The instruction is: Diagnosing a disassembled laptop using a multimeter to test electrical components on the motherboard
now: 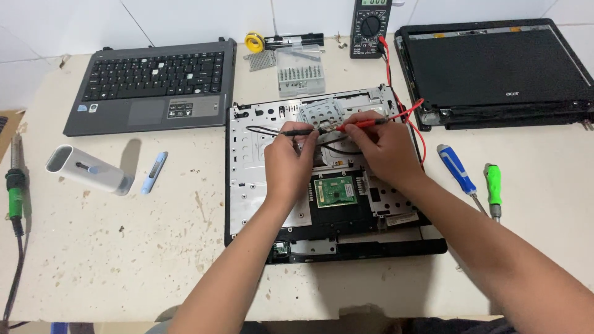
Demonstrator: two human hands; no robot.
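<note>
Both hands are over the upturned laptop shell [260, 185] in the middle of the table [124, 260], metal underside facing up w/ a small green board [335, 190] showing near the front. Left hand [289, 167] is pinched around the black probe [296, 132], tip aimed right. Right hand [382, 148] is pinched around the red probe [365, 124], tip aimed left. The two tips sit close together by the square metal bracket [322, 114] at the back of the shell; can't tell if they actually touch anything.

Red lead [390, 74] runs up to the multimeter [370, 28] at the back edge of the table.

Other stuff around: grey keyboard deck [151, 83] at back left, black screen lid [495, 68] at back right, bit set [301, 79] btw them. Blue screwdriver [456, 170] and green screwdriver [492, 188] lie just right of the shell. On the left, a white cleaning kit [86, 168] and a light blue pen-shaped tool [153, 172], plus a soldering iron [15, 185] at the far left edge.
</note>
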